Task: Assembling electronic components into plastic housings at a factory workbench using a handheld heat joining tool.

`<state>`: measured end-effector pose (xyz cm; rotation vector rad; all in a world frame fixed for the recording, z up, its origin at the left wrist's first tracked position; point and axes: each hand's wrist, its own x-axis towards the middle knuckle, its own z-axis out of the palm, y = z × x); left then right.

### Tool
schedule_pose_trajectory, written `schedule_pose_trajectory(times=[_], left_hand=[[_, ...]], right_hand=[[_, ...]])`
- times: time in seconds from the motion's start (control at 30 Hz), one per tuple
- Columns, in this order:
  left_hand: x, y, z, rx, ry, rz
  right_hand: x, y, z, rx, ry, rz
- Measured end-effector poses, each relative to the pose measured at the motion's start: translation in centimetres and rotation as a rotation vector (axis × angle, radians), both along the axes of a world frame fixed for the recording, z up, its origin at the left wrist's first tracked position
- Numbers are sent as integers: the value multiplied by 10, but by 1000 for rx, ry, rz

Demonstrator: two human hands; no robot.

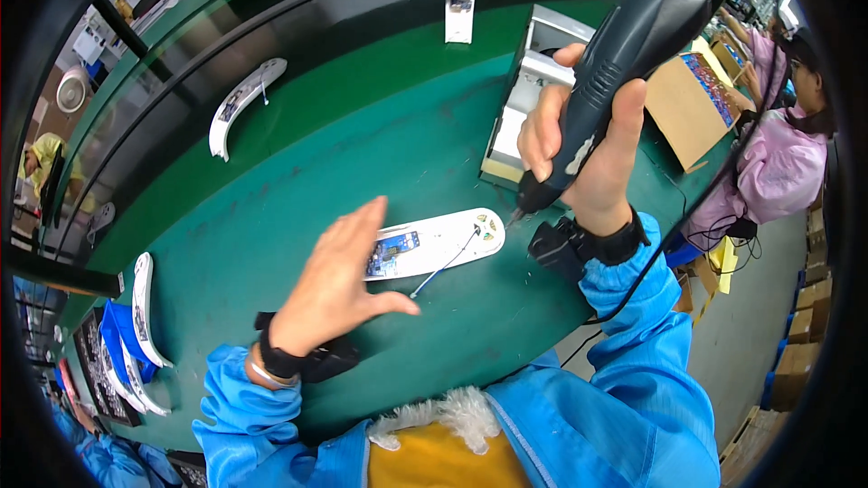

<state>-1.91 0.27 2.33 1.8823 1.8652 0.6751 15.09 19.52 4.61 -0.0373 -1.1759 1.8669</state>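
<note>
On the green work surface (434,163) lies a long white plastic housing (438,242) with rounded ends. A blue circuit board (394,251) sits in it, and a thin dark cable (446,265) trails over its near edge. My left hand (330,280) is over the housing's left end, fingers stretched and thumb apart, holding nothing; whether it touches the housing I cannot tell. In my right hand (604,183) is a dark electric screwdriver (615,77), gripped around its body. Its tip points down beside the housing's right end.
A bin (508,131) with white parts stands beyond the screwdriver, near an open cardboard box (683,117). More white housings (240,104) lie at the far side and the left. A black cord (701,208) passes my right arm. A person in pink (778,163) sits at right.
</note>
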Motion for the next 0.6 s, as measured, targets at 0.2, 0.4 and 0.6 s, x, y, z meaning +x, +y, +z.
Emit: schedule_pose_trajectory(times=[0.2, 0.4, 0.6], left_hand=[[-7, -26, -13, 61, -110, 81], [-13, -35, -16, 46, -135, 136], [-23, -45, -21, 78, -145, 124]], right_hand=[[-41, -43, -3, 169, -171, -69], [-62, -61, -15, 221, -225, -22], [-75, -73, -20, 221, -248, -46]])
